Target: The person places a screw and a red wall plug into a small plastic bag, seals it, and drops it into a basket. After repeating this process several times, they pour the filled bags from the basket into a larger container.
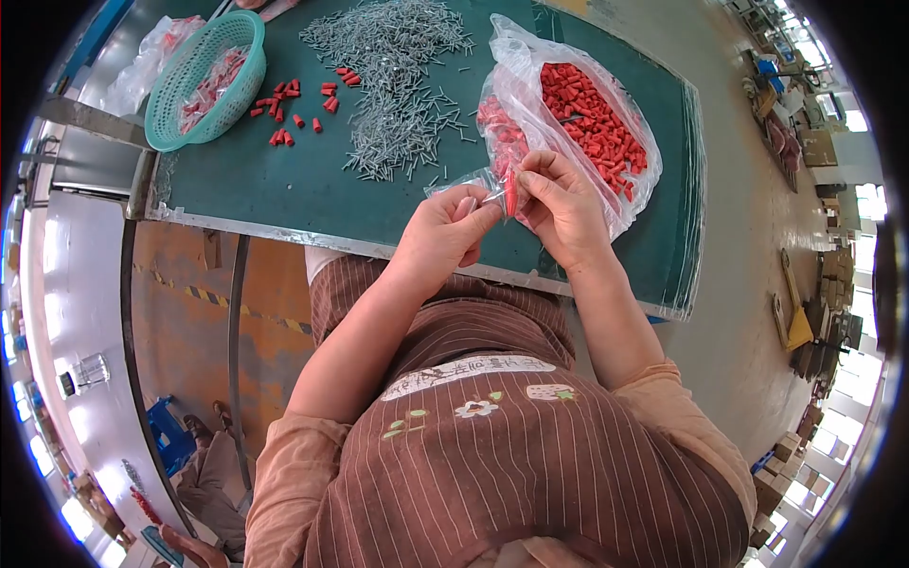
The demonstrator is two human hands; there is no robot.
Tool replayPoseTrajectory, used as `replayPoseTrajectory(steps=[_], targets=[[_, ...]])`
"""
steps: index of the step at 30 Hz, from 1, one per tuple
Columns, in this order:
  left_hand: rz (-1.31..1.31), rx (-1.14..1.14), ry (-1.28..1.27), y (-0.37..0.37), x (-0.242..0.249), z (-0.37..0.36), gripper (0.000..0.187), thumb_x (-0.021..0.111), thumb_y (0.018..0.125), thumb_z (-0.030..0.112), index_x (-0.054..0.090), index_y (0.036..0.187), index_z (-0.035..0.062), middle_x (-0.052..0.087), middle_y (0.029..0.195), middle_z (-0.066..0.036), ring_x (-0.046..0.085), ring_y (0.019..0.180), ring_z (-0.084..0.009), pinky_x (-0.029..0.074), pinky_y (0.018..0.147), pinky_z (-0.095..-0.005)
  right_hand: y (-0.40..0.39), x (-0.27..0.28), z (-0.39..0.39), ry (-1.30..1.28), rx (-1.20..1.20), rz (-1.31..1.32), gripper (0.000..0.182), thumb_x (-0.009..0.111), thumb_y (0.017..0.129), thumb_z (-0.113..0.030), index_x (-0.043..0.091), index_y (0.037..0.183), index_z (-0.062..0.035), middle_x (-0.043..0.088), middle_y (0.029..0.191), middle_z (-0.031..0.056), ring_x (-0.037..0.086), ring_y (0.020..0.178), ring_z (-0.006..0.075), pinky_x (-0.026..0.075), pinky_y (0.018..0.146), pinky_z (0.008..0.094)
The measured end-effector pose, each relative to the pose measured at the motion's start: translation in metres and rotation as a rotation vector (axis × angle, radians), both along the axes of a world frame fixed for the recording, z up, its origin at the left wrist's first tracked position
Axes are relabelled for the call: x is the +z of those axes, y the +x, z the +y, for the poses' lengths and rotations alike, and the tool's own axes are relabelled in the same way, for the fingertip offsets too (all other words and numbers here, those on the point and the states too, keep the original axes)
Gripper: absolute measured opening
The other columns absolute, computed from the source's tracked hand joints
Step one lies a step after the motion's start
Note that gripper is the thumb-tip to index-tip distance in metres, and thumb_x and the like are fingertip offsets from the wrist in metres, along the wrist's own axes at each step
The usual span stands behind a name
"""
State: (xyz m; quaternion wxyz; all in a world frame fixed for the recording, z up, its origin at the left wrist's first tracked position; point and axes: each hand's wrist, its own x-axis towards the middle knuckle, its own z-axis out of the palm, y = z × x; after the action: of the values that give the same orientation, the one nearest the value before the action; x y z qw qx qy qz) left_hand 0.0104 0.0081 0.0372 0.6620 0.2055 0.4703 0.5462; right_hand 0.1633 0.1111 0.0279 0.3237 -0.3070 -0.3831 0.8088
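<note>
My left hand (443, 233) is closed, thumb and finger pinching the edge of a small clear plastic bag (494, 192) above the near part of the table. My right hand (565, 206) is pinched on a small red plastic plug (511, 193), which appears to be inside or against that bag; the fingers partly hide it. Just beyond my right hand lies a large clear bag (516, 45) of many red plugs (592, 118), its mouth open. A heap of grey metal screws or pins (393, 90) spreads over the green tabletop left of it.
Several loose red plugs (287, 93) lie left of the metal heap. A turquoise plastic basket (251, 80) with small filled bags (213, 90) stands at the green table's (237, 185) left end. Another person's legs (210, 488) show at lower left. A yellow pallet jack (797, 322) stands right.
</note>
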Motion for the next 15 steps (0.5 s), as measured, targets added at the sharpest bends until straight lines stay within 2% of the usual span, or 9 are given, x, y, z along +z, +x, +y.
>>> replayPoseTrajectory(steps=[6,10,13,15], targets=[[-0.042,-0.034,0.029,0.005,0.003,0.001,0.013,0.061,0.094,0.013,0.057,0.098,0.0014,0.037,0.064,0.008,0.032,0.05,-0.0022,0.026,0.043,-0.0189,0.013,0.009,-0.002,-0.039,-0.017,-0.011,0.01,0.064,0.089,-0.006,0.061,0.099,-0.0072,0.062,0.091,-0.0001,0.058,0.08,0.0093,0.049,0.074,0.0263],[0.001,-0.058,0.04,0.011,0.007,0.004,0.016,0.061,0.095,0.019,0.061,0.096,0.0024,0.04,0.062,0.006,0.034,0.048,-0.003,0.027,0.043,-0.0201,0.034,0.02,0.003,0.045,-0.115,0.008,0.011,0.059,0.091,-0.002,0.057,0.102,-0.0032,0.062,0.088,0.0048,0.059,0.074,0.0115,0.05,0.068,0.0262],[-0.09,-0.048,0.056,0.001,-0.013,0.0,0.021,0.055,0.097,0.017,0.056,0.11,0.0,0.044,0.067,0.004,0.035,0.051,-0.0056,0.029,0.046,-0.021,0.087,0.039,0.02,0.258,-0.327,-0.041,0.013,0.061,0.09,-0.002,0.059,0.102,-0.0019,0.061,0.087,0.0047,0.056,0.073,0.0107,0.048,0.068,0.0245],[-0.197,0.002,0.025,-0.005,-0.021,-0.003,0.027,0.052,0.096,0.015,0.052,0.118,-0.0017,0.048,0.075,0.001,0.04,0.058,-0.0077,0.034,0.051,-0.0237,0.148,0.054,0.039,0.491,-0.625,-0.458,0.011,0.061,0.09,-0.001,0.061,0.1,-0.0011,0.062,0.089,0.0051,0.057,0.076,0.0106,0.049,0.07,0.0253]])
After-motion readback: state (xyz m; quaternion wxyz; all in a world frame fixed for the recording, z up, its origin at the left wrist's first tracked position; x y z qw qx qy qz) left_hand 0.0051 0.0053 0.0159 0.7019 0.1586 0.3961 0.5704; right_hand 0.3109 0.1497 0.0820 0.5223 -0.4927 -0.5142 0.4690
